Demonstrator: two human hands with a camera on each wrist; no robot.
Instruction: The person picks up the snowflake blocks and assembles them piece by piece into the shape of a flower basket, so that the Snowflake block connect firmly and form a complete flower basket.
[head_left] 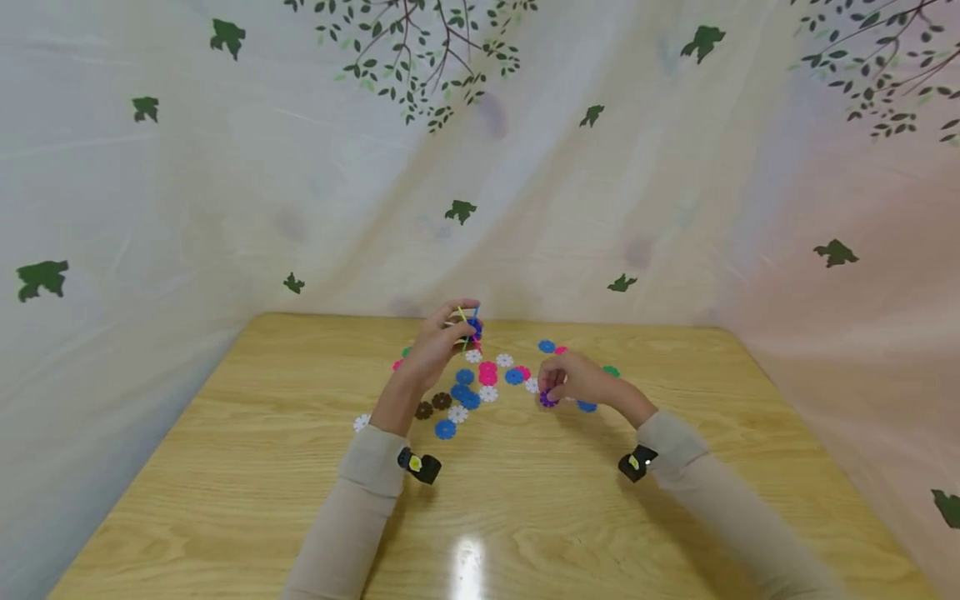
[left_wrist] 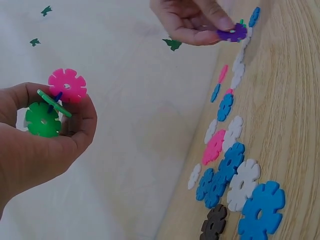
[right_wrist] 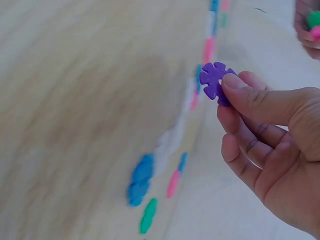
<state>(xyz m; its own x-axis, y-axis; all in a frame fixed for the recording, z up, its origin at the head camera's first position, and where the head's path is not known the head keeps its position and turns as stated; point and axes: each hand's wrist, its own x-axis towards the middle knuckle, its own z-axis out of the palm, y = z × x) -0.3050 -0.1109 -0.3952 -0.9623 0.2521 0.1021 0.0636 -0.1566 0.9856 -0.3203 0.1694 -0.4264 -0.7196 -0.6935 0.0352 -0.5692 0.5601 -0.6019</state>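
My left hand (head_left: 437, 346) holds a small cluster of interlocked notched plastic discs above the far part of the table. In the left wrist view a pink disc (left_wrist: 67, 85) tops the cluster, with a green disc (left_wrist: 43, 120) and a tilted green one beside it, joined by a dark blue piece; curled fingers surround them. My right hand (head_left: 573, 377) pinches a single purple snowflake disc (right_wrist: 212, 80) between thumb and forefinger, its other fingers bent loosely. That disc stands out past the fingertips, raised over the loose discs.
Loose discs lie spread on the wooden table (head_left: 495, 500): several blue ones (head_left: 446, 429), white ones (head_left: 488, 393), pink ones (head_left: 488, 367) and brown ones (head_left: 442, 401). A green disc (head_left: 611, 371) lies right of the right hand. A leaf-printed cloth (head_left: 525, 233) hangs behind the table.
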